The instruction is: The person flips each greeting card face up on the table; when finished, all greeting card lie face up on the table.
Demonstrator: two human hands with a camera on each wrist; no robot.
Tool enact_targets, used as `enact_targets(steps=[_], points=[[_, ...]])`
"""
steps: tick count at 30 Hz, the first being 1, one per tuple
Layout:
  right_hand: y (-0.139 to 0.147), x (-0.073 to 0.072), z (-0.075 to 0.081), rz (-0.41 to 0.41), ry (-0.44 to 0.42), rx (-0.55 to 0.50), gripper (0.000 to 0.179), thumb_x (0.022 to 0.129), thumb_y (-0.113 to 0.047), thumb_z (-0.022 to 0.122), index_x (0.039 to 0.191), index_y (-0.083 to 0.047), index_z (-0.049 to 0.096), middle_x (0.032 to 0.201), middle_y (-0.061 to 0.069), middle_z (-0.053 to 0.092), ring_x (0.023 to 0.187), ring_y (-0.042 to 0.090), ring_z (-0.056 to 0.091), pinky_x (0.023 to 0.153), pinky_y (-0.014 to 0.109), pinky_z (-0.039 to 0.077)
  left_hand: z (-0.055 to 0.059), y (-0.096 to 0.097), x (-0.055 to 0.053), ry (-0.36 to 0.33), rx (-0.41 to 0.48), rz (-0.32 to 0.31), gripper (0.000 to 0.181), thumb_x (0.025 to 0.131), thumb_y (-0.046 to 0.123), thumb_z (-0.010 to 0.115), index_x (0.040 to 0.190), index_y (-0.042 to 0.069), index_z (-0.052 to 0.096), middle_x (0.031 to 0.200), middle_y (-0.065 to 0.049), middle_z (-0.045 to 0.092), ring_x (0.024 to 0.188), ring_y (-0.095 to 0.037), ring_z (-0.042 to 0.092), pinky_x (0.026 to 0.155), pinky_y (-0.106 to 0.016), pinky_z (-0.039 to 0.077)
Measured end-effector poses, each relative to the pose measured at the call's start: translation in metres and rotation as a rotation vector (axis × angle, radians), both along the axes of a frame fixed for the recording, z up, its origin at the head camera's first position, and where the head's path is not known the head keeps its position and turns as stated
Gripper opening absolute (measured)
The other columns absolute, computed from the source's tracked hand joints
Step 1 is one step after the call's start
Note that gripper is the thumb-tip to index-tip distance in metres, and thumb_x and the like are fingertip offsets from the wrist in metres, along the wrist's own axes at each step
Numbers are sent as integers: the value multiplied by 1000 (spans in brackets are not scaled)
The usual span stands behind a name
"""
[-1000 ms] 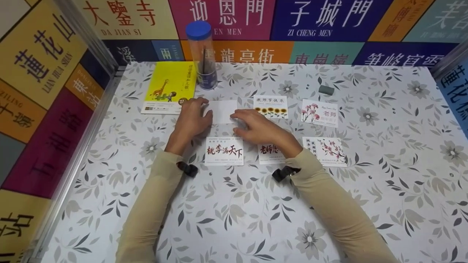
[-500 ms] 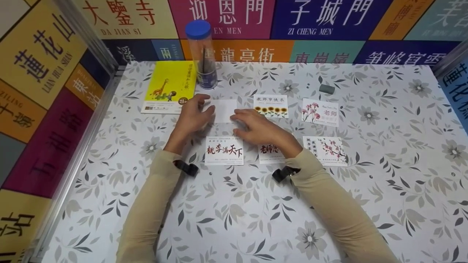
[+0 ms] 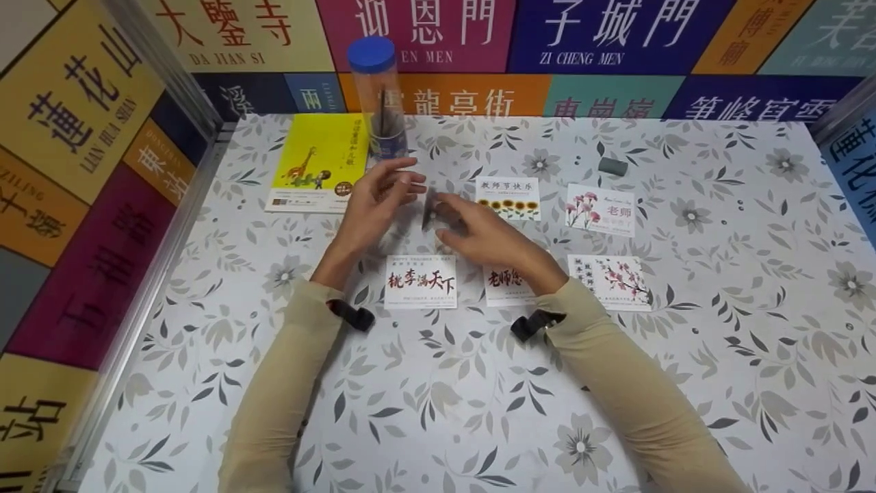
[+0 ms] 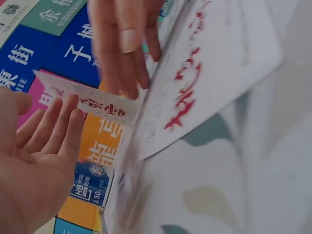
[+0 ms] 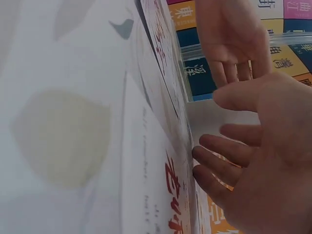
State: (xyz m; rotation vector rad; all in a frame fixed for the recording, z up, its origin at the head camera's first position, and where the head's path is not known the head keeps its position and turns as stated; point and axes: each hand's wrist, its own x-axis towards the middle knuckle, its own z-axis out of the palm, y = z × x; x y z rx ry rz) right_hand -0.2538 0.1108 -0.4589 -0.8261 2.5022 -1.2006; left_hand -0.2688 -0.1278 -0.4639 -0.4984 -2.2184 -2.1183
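A card point(image 3: 427, 211) stands on edge between the two hands, seen nearly edge-on in the head view. The left wrist view shows red writing on the card point(image 4: 92, 97), and the right wrist view its plain white back point(image 5: 204, 117). My left hand point(image 3: 376, 205) is beside its left face, fingers loosely bent and overlapping it in the left wrist view. On the other side is my right hand point(image 3: 489, 236), index fingertip close by the upper edge, thumb apart from the fingers. Nearer me lies a card with red characters point(image 3: 421, 282). Another red-lettered card point(image 3: 505, 289) is partly under the right wrist.
Cards with sunflowers point(image 3: 508, 198), pink flowers point(image 3: 600, 209) and blossom branches point(image 3: 610, 282) lie to the right. A small dark green cylinder point(image 3: 612, 166) is behind them. A yellow book point(image 3: 318, 163) and a clear blue-lidded tube point(image 3: 373, 75) are at the back left.
The card lay flat, blank side up, between the hands; now it stands on edge. My left hand has moved away from me and rightward, while the right hand has shifted only slightly.
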Motion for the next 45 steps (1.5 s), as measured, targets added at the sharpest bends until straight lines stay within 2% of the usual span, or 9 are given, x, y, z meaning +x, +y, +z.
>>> enact_targets(steps=[5,10,15,18,22,27,35,40,45], points=[[1,-3,8,-206,-76,-209,76,105,-18,65,171,-10,27,144,18,67,129,30,69,111,42,57,-6,6,1,39,-208,-100,38,111,20,62,148,11,64,134,-10,75,128,-25,70,113,-41,56],[2,-3,13,-302,-64,-251,69,100,-8,63,166,-11,40,131,15,72,112,27,75,93,37,63,-10,0,1,45,-376,-143,31,109,17,66,139,11,73,139,-7,72,132,-22,66,116,-40,53],[0,-1,10,-265,-71,-134,60,101,-11,64,159,-6,50,135,16,70,116,29,74,99,38,63,-12,-11,-2,100,-523,-111,28,107,15,69,134,12,76,138,-9,72,133,-23,65,119,-40,49],[-3,1,9,-216,-38,-65,55,102,-13,65,155,-5,55,141,16,69,119,31,72,105,42,60,-11,-18,-4,92,-588,-109,31,106,18,71,136,12,75,141,-8,71,135,-23,63,121,-42,47],[-5,3,7,-231,40,1,42,101,-14,69,143,-7,68,141,14,68,120,31,67,109,46,55,-11,-26,-6,76,-726,-125,38,106,23,72,143,16,72,152,-8,65,146,-26,56,129,-46,39],[-4,4,5,-209,37,56,34,104,-20,69,136,-9,74,143,14,67,131,32,63,116,51,50,-10,-31,-7,57,-891,-107,44,105,29,72,147,17,69,163,-8,56,156,-31,46,134,-50,31],[-4,7,5,-69,60,181,44,105,-24,66,145,-6,67,153,16,64,144,38,57,126,55,41,-5,-33,-5,59,-948,-95,51,102,34,76,150,18,67,161,-10,56,151,-32,48,131,-50,35],[-7,11,6,-61,61,326,55,105,-35,66,152,-9,61,166,16,51,154,40,44,131,60,30,-3,-33,-4,45,-968,-101,50,104,37,74,151,22,65,162,-7,52,152,-29,46,130,-50,34],[-7,12,6,-69,47,349,59,105,-37,66,155,-8,58,169,15,47,157,38,40,133,59,28,-5,-34,-5,-11,-926,-161,53,105,36,70,155,20,61,176,-6,37,164,-28,33,136,-49,26]])
